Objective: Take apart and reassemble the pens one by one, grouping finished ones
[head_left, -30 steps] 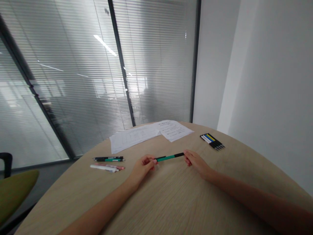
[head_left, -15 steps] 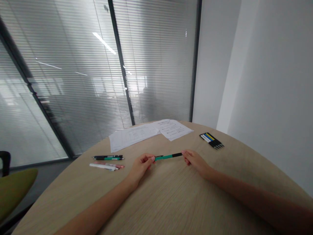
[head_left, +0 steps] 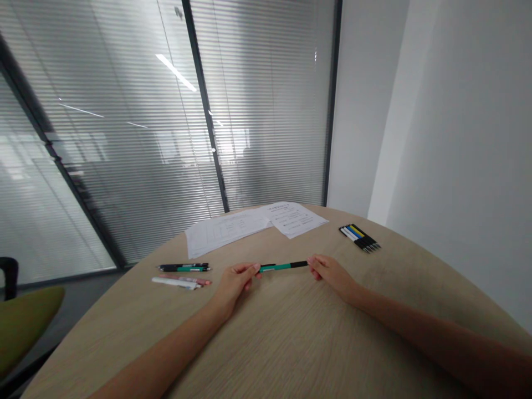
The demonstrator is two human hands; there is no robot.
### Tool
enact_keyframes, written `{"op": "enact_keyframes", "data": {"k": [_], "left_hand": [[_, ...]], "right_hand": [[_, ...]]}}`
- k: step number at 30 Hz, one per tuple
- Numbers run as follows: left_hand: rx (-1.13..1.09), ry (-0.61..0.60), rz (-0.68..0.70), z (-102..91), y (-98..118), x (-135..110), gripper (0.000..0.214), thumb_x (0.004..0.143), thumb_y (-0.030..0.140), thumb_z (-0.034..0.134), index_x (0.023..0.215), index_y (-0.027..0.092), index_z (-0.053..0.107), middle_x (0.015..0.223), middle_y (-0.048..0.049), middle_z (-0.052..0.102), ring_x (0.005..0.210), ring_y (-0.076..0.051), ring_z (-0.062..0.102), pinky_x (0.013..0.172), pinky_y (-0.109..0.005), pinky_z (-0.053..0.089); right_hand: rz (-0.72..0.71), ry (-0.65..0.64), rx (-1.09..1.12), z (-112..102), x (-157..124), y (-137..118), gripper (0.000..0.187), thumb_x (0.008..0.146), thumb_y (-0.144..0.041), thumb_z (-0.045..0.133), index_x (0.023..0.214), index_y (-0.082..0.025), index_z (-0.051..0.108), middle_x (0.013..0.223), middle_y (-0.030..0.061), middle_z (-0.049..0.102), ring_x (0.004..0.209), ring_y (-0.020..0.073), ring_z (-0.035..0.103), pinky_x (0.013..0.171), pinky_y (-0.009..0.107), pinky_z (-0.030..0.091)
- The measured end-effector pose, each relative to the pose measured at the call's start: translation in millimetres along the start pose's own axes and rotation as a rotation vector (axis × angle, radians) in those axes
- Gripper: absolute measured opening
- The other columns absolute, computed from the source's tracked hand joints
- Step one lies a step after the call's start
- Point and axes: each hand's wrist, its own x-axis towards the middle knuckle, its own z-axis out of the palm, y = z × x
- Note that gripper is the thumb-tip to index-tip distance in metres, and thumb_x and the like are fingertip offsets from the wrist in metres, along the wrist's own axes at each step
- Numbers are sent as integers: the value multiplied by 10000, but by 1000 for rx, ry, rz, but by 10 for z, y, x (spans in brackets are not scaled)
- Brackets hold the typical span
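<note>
A green pen (head_left: 282, 266) with a black grip and black clip stretches nearly level between my two hands, over the middle of the table. My left hand (head_left: 236, 284) pinches its green clip end between thumb and fingers. At the black grip end, the fingertips of my right hand (head_left: 327, 271) are closed on the pen, hiding its tip. To the left of my left hand lie black and green pens (head_left: 184, 267) side by side. Just nearer to me are white and pinkish pens (head_left: 178, 282).
Printed paper sheets (head_left: 228, 230) lie at the far edge of the round wooden table (head_left: 291, 343). A row of several pens with black grips and white, blue and yellow barrels (head_left: 359, 238) is at the right. A green chair (head_left: 29, 321) stands at the left, beyond the edge.
Both hands and the pen have shifted very slightly to the left. My left hand sits a touch lower. The other pens and papers lie as before.
</note>
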Motion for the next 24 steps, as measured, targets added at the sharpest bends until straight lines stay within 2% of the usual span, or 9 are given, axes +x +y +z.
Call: {"op": "enact_keyframes", "data": {"k": [16,24], "left_hand": [[-70,-22,-39,-24,-33,39,405,555,541,610,544,137,581,308,81,327,338,-55,229,411,-213,132],[-128,-69,-39,-49,-36,58,355,572,481,616,492,143,540,303,83,312,320,-42,212,383,-210,113]], "right_hand": [[-35,5,-57,3,-26,-3,299,804,-364,373,603,-190,508,560,-9,528,544,122,489,523,229,353],[-111,22,-184,-19,-78,-73,322,824,-355,372,573,-195,495,563,-18,527,557,122,477,535,235,323]]}}
